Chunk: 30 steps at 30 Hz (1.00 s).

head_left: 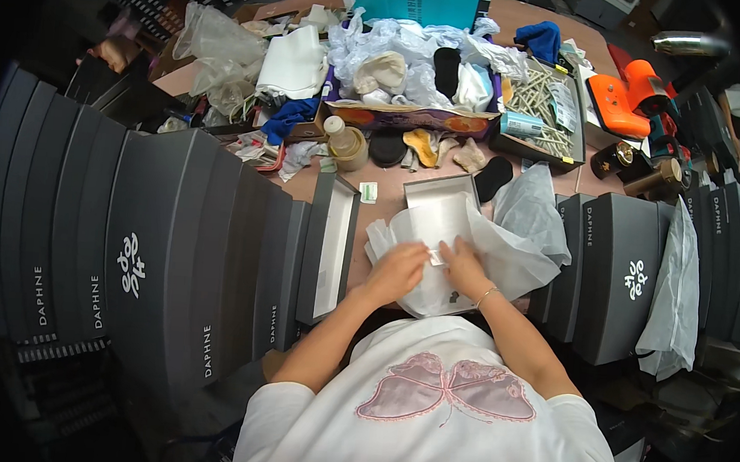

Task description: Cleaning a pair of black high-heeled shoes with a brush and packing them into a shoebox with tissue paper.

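Observation:
In front of me stands an open grey shoebox (439, 187) lined with white tissue paper (504, 270), whose sheets spread over its sides. Above the paper my left hand (398, 272) is closed in a pinch on a small white slip (435, 258). My right hand (465, 269), with a thin bracelet at the wrist, meets it from the other side, fingertips closed at the same slip. What the slip is exactly is too small to tell. To the left, the grey box lid (329, 250) stands on edge, its pale inside showing.
Stacked dark grey shoeboxes wall both sides, left (158, 259) and right (620, 278). Behind are a carton of crumpled tissue (412, 118), a tray of thin sticks (543, 114), an orange tool (624, 98), a bottle (346, 143), a yellow sponge (421, 146) and a black pad (494, 178).

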Available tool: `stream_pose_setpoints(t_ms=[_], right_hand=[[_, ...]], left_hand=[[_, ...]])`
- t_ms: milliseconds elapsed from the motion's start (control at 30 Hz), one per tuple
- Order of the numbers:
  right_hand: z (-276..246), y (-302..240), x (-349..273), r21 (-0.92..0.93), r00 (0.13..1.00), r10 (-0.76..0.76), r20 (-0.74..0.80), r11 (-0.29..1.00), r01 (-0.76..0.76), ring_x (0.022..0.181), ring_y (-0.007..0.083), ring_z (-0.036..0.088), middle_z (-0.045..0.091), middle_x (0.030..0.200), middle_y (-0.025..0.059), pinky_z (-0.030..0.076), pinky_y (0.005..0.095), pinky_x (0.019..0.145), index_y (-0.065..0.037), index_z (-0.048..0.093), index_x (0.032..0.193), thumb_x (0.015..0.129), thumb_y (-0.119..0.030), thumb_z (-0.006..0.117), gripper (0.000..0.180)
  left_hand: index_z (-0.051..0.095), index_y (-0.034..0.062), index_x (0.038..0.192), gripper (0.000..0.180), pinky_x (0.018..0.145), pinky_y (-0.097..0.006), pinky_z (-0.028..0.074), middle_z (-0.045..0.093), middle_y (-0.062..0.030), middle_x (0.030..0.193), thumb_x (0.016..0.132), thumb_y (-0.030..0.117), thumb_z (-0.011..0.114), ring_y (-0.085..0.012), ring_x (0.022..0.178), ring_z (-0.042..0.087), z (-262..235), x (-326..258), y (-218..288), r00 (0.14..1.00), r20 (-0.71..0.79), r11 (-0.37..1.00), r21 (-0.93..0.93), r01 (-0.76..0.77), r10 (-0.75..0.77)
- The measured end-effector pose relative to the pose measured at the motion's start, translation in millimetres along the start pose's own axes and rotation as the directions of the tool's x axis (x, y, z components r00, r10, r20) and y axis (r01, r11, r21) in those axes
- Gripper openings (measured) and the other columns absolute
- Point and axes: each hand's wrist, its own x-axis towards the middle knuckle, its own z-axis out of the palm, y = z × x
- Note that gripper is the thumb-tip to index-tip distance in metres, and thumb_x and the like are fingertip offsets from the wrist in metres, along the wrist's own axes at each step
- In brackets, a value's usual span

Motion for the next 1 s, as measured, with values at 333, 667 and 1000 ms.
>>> stream_pose_setpoints(t_ms=[333, 667, 1000], right_hand=[[15, 5, 18, -0.048, 0.956, -0.078, 0.284, 0.994, 0.095, 0.132, 0.046, 0.032, 0.026, 0.145, 0.03, 0.033, 0.0517, 0.106, -0.011, 0.037, 0.141, 0.073, -0.022, 0.074, 0.078], [39, 4, 21, -0.055, 0.982, 0.082, 0.173, 0.996, -0.073, 0.139, 0.0439, 0.017, 0.019, 0.151, 0.0258, 0.018, 0.0475, 0.114, -0.003, 0.02, 0.147, 0.081, -0.038, 0.069, 0.09], [-59, -32, 2, 0.405, 0.988, -0.146, 0.045, 0.907, 0.115, 0.126, 0.0406, 0.039, 0.044, 0.134, 0.0236, 0.032, 0.048, 0.104, -0.001, 0.048, 0.128, 0.074, -0.015, 0.073, 0.061]], left_hand=[[0.034, 0.0064, 0.142, 0.061, 0.107, -0.04, 0.034, 0.046, -0.0103, 0.138, 0.091, 0.02, 0.064, -0.0231, 0.127, 0.044, 73, -63, -10, 0.793, 0.272, -0.543, -0.835, -0.088, -0.546], [0.049, 0.0, 0.116, 0.027, 0.075, -0.028, 0.046, 0.058, -0.0086, 0.107, 0.091, 0.004, 0.059, -0.0151, 0.089, 0.057, 10, -175, 61, 0.17, -0.224, 0.194, -0.965, -0.179, -0.96], [0.06, -0.0079, 0.103, 0.02, 0.092, -0.039, 0.046, 0.061, -0.0251, 0.106, 0.088, 0.006, 0.057, -0.0335, 0.101, 0.06, -55, -53, 138, 0.967, -0.213, 0.966, -0.243, 0.089, -0.143]])
